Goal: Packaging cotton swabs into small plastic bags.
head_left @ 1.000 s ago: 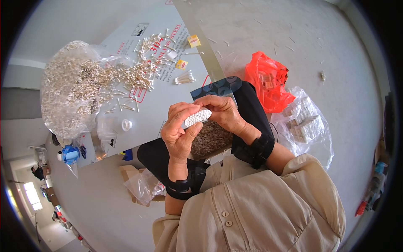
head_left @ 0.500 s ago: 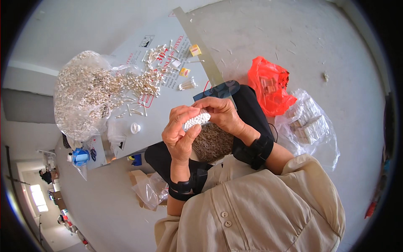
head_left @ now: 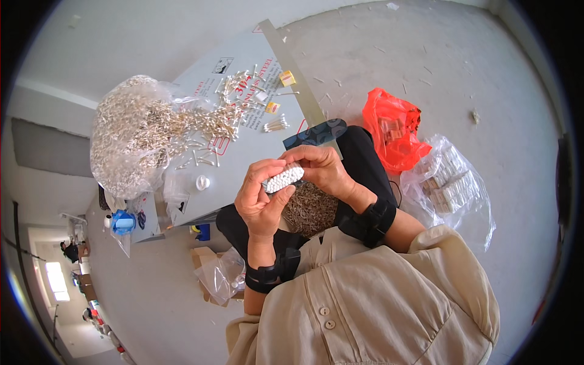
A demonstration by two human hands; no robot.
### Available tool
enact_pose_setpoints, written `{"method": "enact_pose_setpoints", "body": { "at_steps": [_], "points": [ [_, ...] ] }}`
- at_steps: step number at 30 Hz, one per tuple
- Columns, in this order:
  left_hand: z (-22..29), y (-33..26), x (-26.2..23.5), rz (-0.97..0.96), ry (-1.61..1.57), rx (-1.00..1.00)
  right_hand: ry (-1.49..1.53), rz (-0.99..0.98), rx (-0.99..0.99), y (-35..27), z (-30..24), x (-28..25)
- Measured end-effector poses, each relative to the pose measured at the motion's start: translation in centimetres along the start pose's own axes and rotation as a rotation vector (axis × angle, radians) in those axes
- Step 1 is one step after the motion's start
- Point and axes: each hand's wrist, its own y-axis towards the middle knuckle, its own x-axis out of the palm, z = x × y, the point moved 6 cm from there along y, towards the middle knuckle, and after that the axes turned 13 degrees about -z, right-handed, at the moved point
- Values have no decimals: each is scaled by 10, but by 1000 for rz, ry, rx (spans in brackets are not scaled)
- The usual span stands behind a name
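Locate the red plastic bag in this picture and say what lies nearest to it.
The red plastic bag lies on the floor at the person's right, beside the knee, with a clear bag of small packs just below it.

At the centre of the frame my left hand [head_left: 260, 204] and right hand [head_left: 322, 170] together grip a small bundle of white sticks [head_left: 283, 178]. To the upper left, a clear bag of sticks [head_left: 131, 137] spills across the grey worktop [head_left: 243, 152]. A red bag [head_left: 392, 128] lies at right.
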Motion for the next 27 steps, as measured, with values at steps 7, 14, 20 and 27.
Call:
{"method": "enact_pose_setpoints", "body": {
  "at_steps": [7,14,20,27],
  "points": [
    [19,-5,-6,54,466,42,-9,-26,15,-1,-8,8],
    [18,-7,-7,6,430,84,1,-32,-4,-2,-6,10],
    [21,-5,-7,55,461,51,9,-27,49,-2,-4,11],
    [17,-3,-8,45,390,68,-387,-86,4,4,-25,23]
  ]
}}
